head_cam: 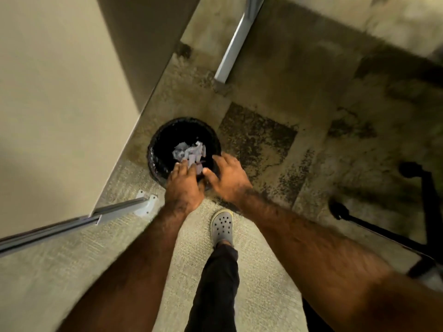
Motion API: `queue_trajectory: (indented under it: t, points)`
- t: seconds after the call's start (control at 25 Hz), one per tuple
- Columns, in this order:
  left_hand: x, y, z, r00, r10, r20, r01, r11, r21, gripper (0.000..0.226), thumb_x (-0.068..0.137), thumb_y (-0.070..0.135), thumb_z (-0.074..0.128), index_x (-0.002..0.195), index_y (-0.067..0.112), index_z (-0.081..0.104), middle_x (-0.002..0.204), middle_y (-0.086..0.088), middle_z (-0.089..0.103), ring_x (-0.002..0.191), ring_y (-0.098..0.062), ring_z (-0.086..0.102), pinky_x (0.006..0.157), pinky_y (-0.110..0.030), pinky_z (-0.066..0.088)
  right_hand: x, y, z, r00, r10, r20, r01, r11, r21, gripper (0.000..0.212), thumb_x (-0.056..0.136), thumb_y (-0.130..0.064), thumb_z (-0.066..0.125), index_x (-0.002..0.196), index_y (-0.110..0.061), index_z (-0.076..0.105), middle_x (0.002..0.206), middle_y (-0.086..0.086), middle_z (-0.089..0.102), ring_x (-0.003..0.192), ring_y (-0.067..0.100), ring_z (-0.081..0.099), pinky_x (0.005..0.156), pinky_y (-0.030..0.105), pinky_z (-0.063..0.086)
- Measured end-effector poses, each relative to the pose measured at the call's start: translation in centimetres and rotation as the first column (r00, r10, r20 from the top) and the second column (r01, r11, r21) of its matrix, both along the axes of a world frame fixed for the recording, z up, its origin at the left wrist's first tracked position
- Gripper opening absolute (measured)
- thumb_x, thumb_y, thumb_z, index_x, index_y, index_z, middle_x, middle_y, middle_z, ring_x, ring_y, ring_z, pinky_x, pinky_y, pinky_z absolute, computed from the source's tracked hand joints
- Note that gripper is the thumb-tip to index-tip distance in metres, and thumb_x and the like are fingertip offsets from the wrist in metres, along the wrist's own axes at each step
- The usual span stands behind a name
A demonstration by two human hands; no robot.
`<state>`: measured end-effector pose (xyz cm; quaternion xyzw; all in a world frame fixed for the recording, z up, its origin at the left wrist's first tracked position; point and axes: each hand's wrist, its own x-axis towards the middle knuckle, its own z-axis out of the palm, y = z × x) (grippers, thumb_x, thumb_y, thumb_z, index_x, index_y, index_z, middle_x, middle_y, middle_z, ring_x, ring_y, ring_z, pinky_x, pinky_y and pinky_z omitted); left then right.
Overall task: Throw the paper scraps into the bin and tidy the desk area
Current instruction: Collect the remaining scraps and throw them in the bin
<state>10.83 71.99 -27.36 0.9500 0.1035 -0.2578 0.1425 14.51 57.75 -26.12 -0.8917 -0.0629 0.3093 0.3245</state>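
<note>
A round black bin [163, 140] stands on the carpet beside a beige partition. White paper scraps [188, 150] lie inside it, and a few more scraps show between my fingertips just above the near rim. My left hand [184, 185] and my right hand [227, 178] hover side by side over the bin's near edge, palms down, fingers spread apart. Whether any scrap is still pinched by a finger I cannot tell.
A beige partition wall [60, 92] stands to the left, with a metal foot rail [72, 221]. A grey desk leg [230, 53] rises behind the bin. An office chair's black base [417, 212] sits at right. My grey clog [221, 226] is planted just below the hands.
</note>
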Motion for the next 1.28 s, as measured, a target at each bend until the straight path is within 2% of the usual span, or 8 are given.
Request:
queue_trajectory:
  t: [0.12,0.24,0.32,0.44,0.6,0.76,0.92,1.28]
  points:
    - [-0.1,-3.8,6.9,0.991,-0.118,0.06,0.116,0.992,0.041,0.06,0.093,0.037,0.046,0.146,0.013,0.033,0.158,-0.014,0.021,0.146,-0.031,0.015,0.118,-0.046,0.015,-1.8,-4.7,6.5,0.991,0.067,0.117,-0.053,0.991,-0.119,0.066,0.095,-0.057,0.036,0.146,-0.016,0.036,0.158,0.012,0.025,0.147,0.027,0.017,0.119,0.042,0.02]
    - [0.9,-8.7,14.8,0.953,-0.225,0.201,0.22,0.974,0.047,0.06,0.096,0.046,0.036,0.147,0.014,0.032,0.16,-0.012,0.017,0.147,-0.028,0.011,0.119,-0.043,0.008,-2.8,-9.9,13.5,0.977,0.009,0.214,0.031,0.983,-0.183,0.071,0.092,-0.065,0.025,0.148,-0.021,0.031,0.161,0.006,0.018,0.149,0.024,0.012,0.12,0.043,0.018]
    - [1.2,-11.9,18.9,0.93,-0.297,0.215,0.295,0.955,0.045,0.061,0.097,0.049,0.031,0.147,0.014,0.031,0.161,-0.011,0.013,0.148,-0.027,0.008,0.119,-0.043,0.006,-3.9,-13.4,17.1,0.975,-0.024,0.221,0.082,0.964,-0.254,0.072,0.092,-0.065,0.024,0.15,-0.022,0.027,0.162,0.006,0.015,0.149,0.023,0.01,0.12,0.044,0.019]
    - [1.1,-16.4,23.3,0.879,-0.418,0.231,0.42,0.907,0.044,0.062,0.098,0.051,0.027,0.148,0.015,0.029,0.162,-0.011,0.008,0.148,-0.027,0.005,0.12,-0.043,0.005,-5.8,-18.7,21.6,0.954,-0.144,0.264,0.221,0.932,-0.289,0.071,0.093,-0.064,0.028,0.15,-0.022,0.026,0.162,0.005,0.016,0.149,0.023,0.01,0.12,0.043,0.018]
    - [1.0,-24.4,28.2,0.76,-0.596,0.259,0.609,0.792,0.034,0.063,0.097,0.052,0.028,0.148,0.016,0.028,0.162,-0.01,0.007,0.148,-0.026,0.005,0.12,-0.043,0.004,-8.8,-26.9,26.8,0.865,-0.348,0.362,0.462,0.833,-0.304,0.069,0.094,-0.06,0.034,0.148,-0.016,0.033,0.159,0.01,0.024,0.148,0.026,0.018,0.118,0.042,0.02]
    - [0.7,-33.0,31.3,0.622,-0.732,0.277,0.754,0.656,0.04,0.063,0.097,0.052,0.028,0.148,0.015,0.029,0.161,-0.011,0.011,0.148,-0.028,0.008,0.119,-0.044,0.006,-12.1,-34.5,29.6,0.776,-0.479,0.411,0.613,0.728,-0.307,0.069,0.094,-0.058,0.038,0.147,-0.014,0.035,0.157,0.012,0.028,0.146,0.028,0.022,0.117,0.041,0.021]
    - [-1.3,-42.1,32.6,0.462,-0.847,0.263,0.873,0.486,0.031,0.063,0.097,0.052,0.029,0.148,0.015,0.028,0.161,-0.01,0.01,0.148,-0.027,0.007,0.119,-0.043,0.005,-16.2,-42.0,31.1,0.646,-0.621,0.445,0.758,0.593,-0.273,0.068,0.092,-0.057,0.043,0.144,-0.013,0.041,0.153,0.013,0.035,0.143,0.029,0.028,0.115,0.041,0.025]
    - [-7.1,-60.8,31.4,0.138,-0.97,0.202,0.99,0.142,0.008,0.065,0.095,0.051,0.035,0.151,0.022,0.019,0.162,-0.008,0.003,0.148,-0.026,0.003,0.121,-0.042,0.006,-26.7,-56.0,29.4,0.323,-0.866,0.382,0.943,0.262,-0.204,0.065,0.094,-0.053,0.044,0.146,-0.016,0.034,0.156,0.01,0.031,0.143,0.027,0.027,0.115,0.042,0.025]
